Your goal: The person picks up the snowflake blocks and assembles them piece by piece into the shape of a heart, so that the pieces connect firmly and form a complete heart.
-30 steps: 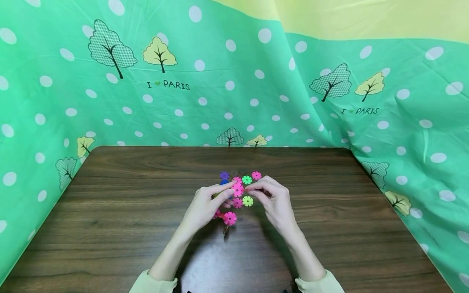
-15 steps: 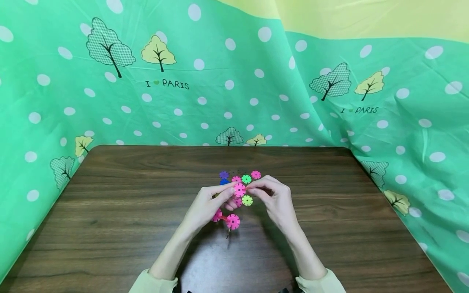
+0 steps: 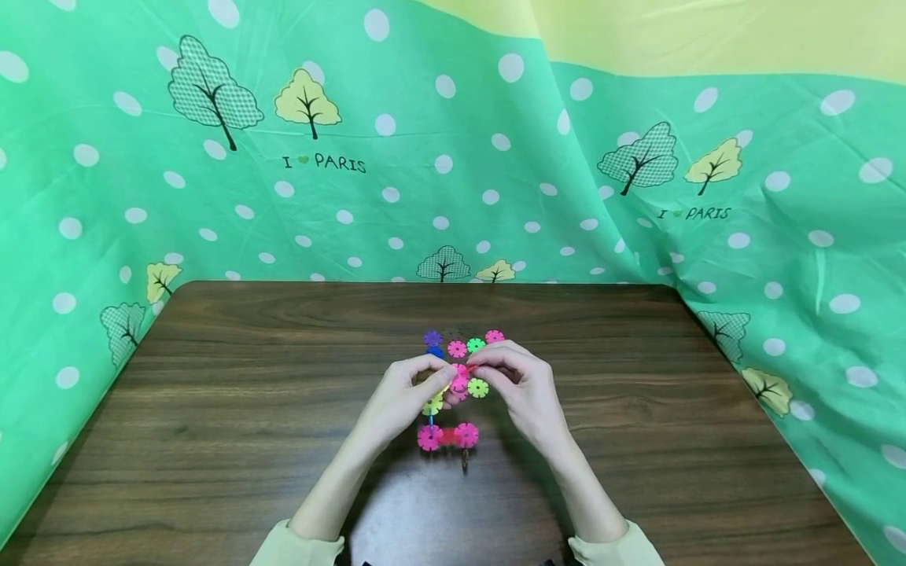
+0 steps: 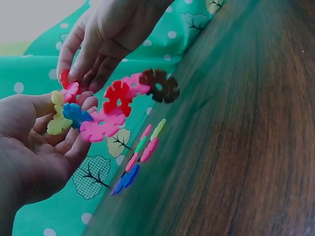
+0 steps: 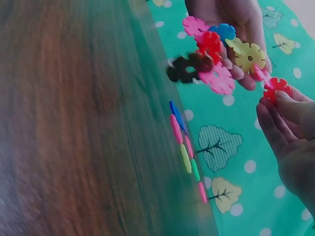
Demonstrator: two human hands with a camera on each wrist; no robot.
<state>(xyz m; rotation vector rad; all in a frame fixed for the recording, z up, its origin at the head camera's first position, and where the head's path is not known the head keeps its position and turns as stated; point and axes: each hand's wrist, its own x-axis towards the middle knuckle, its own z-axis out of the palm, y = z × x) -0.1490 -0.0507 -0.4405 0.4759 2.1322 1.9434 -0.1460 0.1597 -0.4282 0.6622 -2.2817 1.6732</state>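
Left hand [image 3: 396,397]: narrow; its thumb and fingers pinch the yellow disc [image 5: 250,56]. Whether this yellow is one disc or two, I cannot tell.
Right hand [image 3: 524,389]: also narrow, just beside the left hand; thumb and finger pinch a red disc [image 5: 276,90].
Between the hands: a pink disc [image 4: 70,92] touches the red disc and sits next to the yellow disc; if these last two are joined, I cannot tell.
Chain of flower shapes: from the left hand's fingers it goes toward the person, by a blue disc [image 4: 76,115], a second pink disc [image 3: 429,438], a second red disc [image 4: 117,98], a third pink disc [image 3: 466,435], and at the end a brown disc [image 4: 159,86].
Beyond the hands: flat on the table [image 3: 248,377] lie a purple disc [image 3: 432,337], a dark blue disc [image 3: 435,351], a green disc [image 3: 476,345] and two loose pink discs [image 3: 456,348].
Close to the right thumb: a lime disc [image 3: 477,387] lies on its left; beside it another pink one is partly covered.
Around the wrists: pale green sleeves [image 3: 300,544].
Behind, well apart from the hands: a green dotted cloth [image 3: 439,141] with printed trees.
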